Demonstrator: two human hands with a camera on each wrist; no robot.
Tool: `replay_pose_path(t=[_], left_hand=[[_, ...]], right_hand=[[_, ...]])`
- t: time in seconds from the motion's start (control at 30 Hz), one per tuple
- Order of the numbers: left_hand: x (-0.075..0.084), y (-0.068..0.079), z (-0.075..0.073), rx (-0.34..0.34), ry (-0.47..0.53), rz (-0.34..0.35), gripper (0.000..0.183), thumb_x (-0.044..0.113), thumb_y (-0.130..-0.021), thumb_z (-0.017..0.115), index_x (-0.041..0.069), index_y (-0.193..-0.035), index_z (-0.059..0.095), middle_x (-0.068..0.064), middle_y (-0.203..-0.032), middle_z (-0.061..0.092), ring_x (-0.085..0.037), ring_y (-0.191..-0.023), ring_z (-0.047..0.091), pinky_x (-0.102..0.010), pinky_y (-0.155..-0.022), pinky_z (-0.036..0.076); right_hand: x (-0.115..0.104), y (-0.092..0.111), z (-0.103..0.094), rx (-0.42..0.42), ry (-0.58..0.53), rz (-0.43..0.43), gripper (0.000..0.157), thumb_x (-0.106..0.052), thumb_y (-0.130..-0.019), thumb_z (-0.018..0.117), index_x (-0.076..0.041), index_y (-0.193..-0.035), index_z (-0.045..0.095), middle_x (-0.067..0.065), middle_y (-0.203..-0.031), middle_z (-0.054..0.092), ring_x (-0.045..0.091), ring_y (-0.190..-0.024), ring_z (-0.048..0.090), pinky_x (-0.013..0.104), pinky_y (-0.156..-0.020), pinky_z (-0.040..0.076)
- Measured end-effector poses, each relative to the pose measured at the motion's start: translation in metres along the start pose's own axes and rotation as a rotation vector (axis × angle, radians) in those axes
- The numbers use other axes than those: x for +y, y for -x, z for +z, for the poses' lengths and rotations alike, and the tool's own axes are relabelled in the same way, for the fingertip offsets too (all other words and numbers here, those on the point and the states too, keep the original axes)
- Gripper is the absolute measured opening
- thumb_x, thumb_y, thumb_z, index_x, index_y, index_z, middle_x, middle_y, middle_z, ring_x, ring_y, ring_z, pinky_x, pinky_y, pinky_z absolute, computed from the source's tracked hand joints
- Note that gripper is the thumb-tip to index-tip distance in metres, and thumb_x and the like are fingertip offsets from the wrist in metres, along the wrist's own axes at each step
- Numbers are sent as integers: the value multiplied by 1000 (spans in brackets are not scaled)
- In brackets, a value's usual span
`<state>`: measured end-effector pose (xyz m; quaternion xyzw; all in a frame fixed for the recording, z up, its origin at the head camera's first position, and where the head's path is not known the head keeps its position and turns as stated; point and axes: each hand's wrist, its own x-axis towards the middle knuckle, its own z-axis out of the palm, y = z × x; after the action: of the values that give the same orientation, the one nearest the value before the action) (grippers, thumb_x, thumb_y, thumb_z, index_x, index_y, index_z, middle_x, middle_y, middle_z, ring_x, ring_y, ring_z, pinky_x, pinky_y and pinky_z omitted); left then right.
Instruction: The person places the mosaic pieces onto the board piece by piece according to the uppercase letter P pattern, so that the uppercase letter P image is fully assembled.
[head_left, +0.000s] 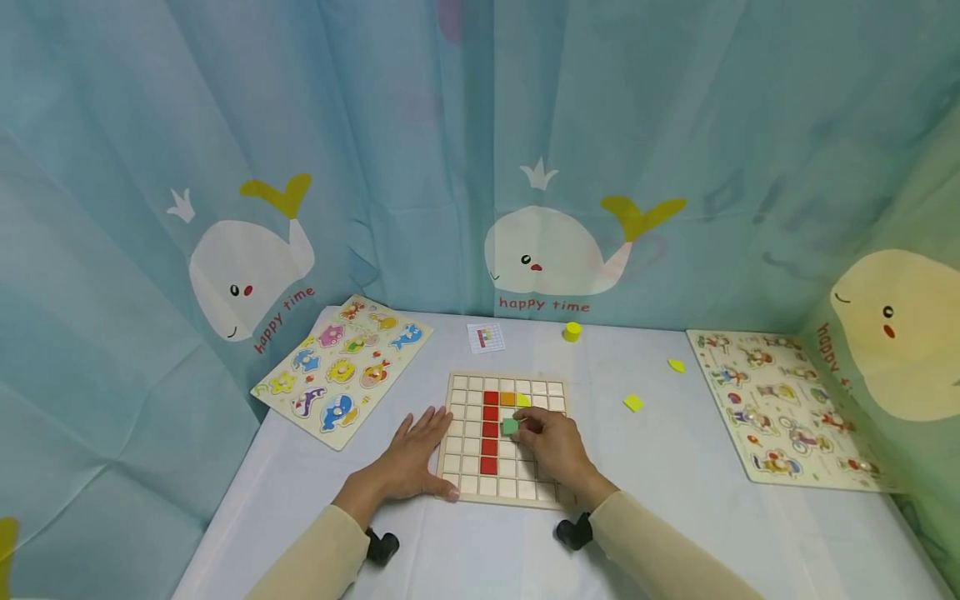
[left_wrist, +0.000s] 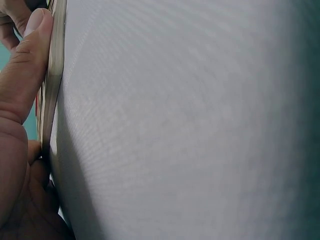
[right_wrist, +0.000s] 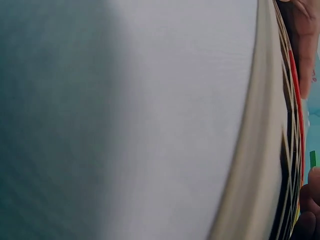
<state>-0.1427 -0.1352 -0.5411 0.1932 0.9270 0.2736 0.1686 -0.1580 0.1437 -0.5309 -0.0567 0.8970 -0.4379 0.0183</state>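
Note:
A wooden grid board [head_left: 504, 502] lies on the table in the head view. My right hand [head_left: 557, 446] pinches a green square tile [head_left: 509, 427] over the middle of it, right of a column of red tiles [head_left: 489, 429]. An orange tile [head_left: 507, 399] and a partly covered yellow piece [head_left: 522, 400] sit in the upper row. With fingers stretched out, my left hand [head_left: 408, 460] rests against the board's left side, its thumb at the near left corner. The left wrist view shows this thumb [left_wrist: 31, 65] along the board's edge. In the right wrist view the green tile peeks above fingertips [right_wrist: 311, 200].
A small pattern card [head_left: 486, 337] and a yellow cylinder [head_left: 572, 332] are behind the board. Two yellow pieces, a square [head_left: 633, 403] and a leaf-like one [head_left: 676, 365], lie to the right. Picture puzzles stand at left [head_left: 311, 375] and right [head_left: 738, 442]. A curtain [head_left: 420, 250] hangs behind.

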Motion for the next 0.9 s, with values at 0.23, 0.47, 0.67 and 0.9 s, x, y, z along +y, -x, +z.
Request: replay_pose_path(t=[0.23,0.47,0.67,0.9], left_hand=[[-2,-1,1,3,-11,-2,132,62,-70,91,10,-169,21,-6,-178,15,-27,-166,5,-51,-135,-3],[-3,-1,1,3,-19,7,132,63,-70,90,9,-169,22,-7,-178,16,-28,-166,6,-53,-135,-2],[-3,-1,1,-1,-14,7,132,63,-71,90,9,-169,21,-7,-178,16,-28,-166,5,-53,-135,-3],[-2,-1,2,-1,-14,5,131,62,-71,91,9,-169,21,-7,-178,15,-28,-166,5,-52,-135,-3]], right_hand=[[-1,1,2,5,9,-7,17,-4,-91,79,-8,-107,79,-1,-88,74,11,-83,62,25,-72,55],[-1,1,3,-7,34,-4,17,-3,-90,80,-8,-106,79,-2,-89,73,11,-83,62,25,-73,55],[0,0,5,-7,55,9,17,-4,-89,82,-9,-105,79,-3,-88,73,10,-82,62,27,-74,56],[0,0,6,-12,58,5,17,-4,-89,82,-9,-105,80,-3,-87,73,11,-81,62,29,-74,55]])
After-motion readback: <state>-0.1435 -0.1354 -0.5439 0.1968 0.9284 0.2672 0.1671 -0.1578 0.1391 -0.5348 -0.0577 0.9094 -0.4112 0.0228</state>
